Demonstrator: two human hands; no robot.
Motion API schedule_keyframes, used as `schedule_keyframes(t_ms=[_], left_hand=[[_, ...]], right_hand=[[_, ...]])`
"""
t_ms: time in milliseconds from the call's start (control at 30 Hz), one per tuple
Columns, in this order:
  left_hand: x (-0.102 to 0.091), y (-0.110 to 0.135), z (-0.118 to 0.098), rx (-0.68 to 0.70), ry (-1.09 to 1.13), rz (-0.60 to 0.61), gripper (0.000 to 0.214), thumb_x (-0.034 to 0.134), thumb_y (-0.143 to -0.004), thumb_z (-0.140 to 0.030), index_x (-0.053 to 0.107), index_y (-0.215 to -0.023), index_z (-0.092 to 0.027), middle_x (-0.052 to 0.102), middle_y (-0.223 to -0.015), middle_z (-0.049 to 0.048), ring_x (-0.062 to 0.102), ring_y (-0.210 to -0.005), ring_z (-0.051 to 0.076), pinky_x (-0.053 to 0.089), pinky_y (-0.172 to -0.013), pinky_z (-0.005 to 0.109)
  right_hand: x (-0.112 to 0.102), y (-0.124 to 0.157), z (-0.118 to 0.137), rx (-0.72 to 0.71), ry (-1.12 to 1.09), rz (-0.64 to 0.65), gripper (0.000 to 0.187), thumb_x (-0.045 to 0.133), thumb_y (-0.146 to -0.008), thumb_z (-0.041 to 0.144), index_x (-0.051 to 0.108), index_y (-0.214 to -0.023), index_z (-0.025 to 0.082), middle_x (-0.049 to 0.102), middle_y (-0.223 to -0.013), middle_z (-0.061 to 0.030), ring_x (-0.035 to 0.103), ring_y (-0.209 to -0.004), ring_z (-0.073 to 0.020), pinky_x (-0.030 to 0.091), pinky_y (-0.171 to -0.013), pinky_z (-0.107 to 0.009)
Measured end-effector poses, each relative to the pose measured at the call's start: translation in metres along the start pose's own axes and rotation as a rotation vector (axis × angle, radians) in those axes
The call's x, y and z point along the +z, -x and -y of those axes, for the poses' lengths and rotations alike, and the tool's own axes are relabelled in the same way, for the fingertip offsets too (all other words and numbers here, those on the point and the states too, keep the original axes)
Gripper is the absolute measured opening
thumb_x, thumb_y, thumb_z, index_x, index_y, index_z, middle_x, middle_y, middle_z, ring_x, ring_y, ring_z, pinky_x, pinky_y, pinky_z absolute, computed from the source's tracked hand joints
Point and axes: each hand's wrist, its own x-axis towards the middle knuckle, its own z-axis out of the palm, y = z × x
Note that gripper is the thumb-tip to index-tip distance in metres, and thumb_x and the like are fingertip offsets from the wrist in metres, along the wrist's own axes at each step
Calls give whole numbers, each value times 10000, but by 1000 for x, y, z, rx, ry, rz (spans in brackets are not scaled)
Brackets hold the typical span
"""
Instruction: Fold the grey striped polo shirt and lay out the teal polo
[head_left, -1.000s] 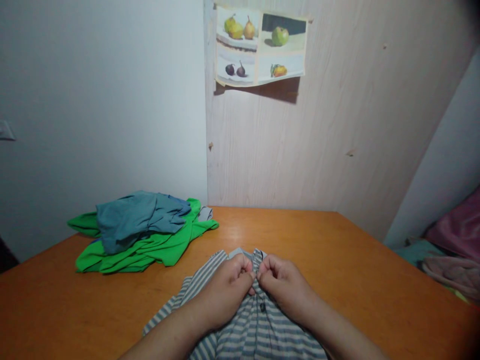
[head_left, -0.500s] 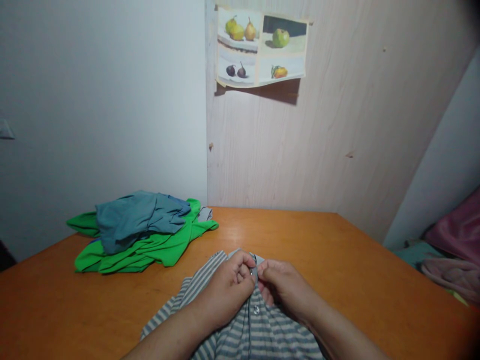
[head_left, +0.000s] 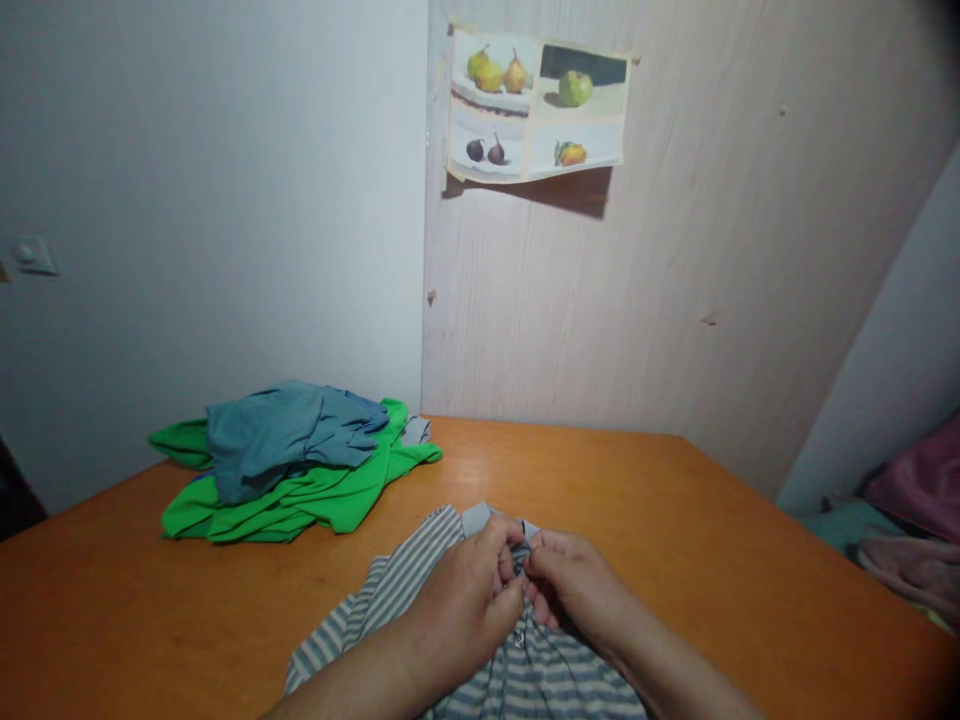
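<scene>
A grey and white striped shirt (head_left: 390, 600) with a button placket lies on the orange table (head_left: 675, 540) right in front of me. My left hand (head_left: 469, 605) and my right hand (head_left: 574, 590) meet over the placket just below the collar. Both pinch the fabric there, fingertips pressed together. A small button shows just below my fingers.
A pile of clothes lies at the table's far left: a green garment (head_left: 300, 500) with a blue-grey one (head_left: 285, 435) on top. Behind stand a white wall and a wooden panel with a fruit picture (head_left: 536, 105). Pink and teal fabrics (head_left: 907, 510) lie off the right edge.
My hands have drawn a little nearer to me on the placket, still pinching the shirt. The camera has shifted slightly, so the scene sits a bit further right and lower.
</scene>
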Motion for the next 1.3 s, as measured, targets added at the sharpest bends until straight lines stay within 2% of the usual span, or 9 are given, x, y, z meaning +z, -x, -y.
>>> schedule_keyframes(t_ms=[167,367,500,600,800,867,1033,1167,1300], left_hand=[[-3,-3,-4,-54,201,-90,136,584,-896,-285,571,-1009,-210,596,-795,-22,557,-716,136,400,-641,236],[-9,-5,-16,-116,345,-173,190,569,-908,-359,587,-828,-188,536,-732,-19,486,-695,135,381,-642,235],[-11,-4,-25,-160,397,-118,255,599,-882,-426,590,-812,-181,473,-673,-39,425,-639,121,334,-587,232],[-9,-4,-24,-198,404,-32,207,688,-790,-361,597,-845,-183,460,-654,-58,411,-617,111,309,-562,226],[-9,-6,-14,-302,381,-5,88,580,-761,-262,570,-728,-181,447,-611,-58,387,-596,114,264,-541,245],[-11,-7,-14,-334,417,-29,92,587,-736,-268,562,-724,-180,447,-612,-61,383,-597,113,258,-547,245],[-15,-8,-15,-389,561,-43,108,589,-698,-280,538,-708,-186,436,-595,-68,366,-586,108,248,-558,241],[-15,-8,-12,-445,650,-6,143,605,-696,-311,532,-724,-190,429,-574,-73,354,-561,105,233,-538,240],[-14,-9,-9,-439,690,13,166,622,-705,-326,529,-723,-190,437,-581,-73,363,-558,103,244,-550,237]], right_hand=[[-7,0,2,-83,-133,-77,253,610,-775,400,559,-644,189,502,-406,54,342,-335,-57,201,-389,-200],[-21,1,11,-147,-282,-204,336,646,-849,465,571,-686,182,498,-430,55,347,-356,-57,208,-404,-205],[-22,0,11,-160,-240,-208,373,652,-858,512,586,-717,174,510,-434,47,351,-362,-56,204,-410,-204],[-20,0,10,-189,-208,-180,398,652,-858,541,599,-740,165,550,-480,33,371,-383,-54,219,-420,-204],[-18,9,20,-215,-78,-222,375,681,-848,523,641,-972,171,667,-804,-12,528,-574,-85,339,-518,-199],[-16,16,25,-257,15,-203,339,667,-859,503,636,-926,173,616,-742,11,502,-587,-90,350,-545,-209],[-9,29,31,-200,197,22,267,617,-866,438,603,-798,179,462,-612,57,356,-537,-84,262,-498,-225],[-8,24,26,-146,293,15,187,622,-803,354,578,-738,184,441,-599,60,346,-548,-87,251,-496,-224],[-10,18,21,-109,257,17,141,592,-783,326,566,-736,195,437,-561,72,353,-503,-85,239,-473,-226]])
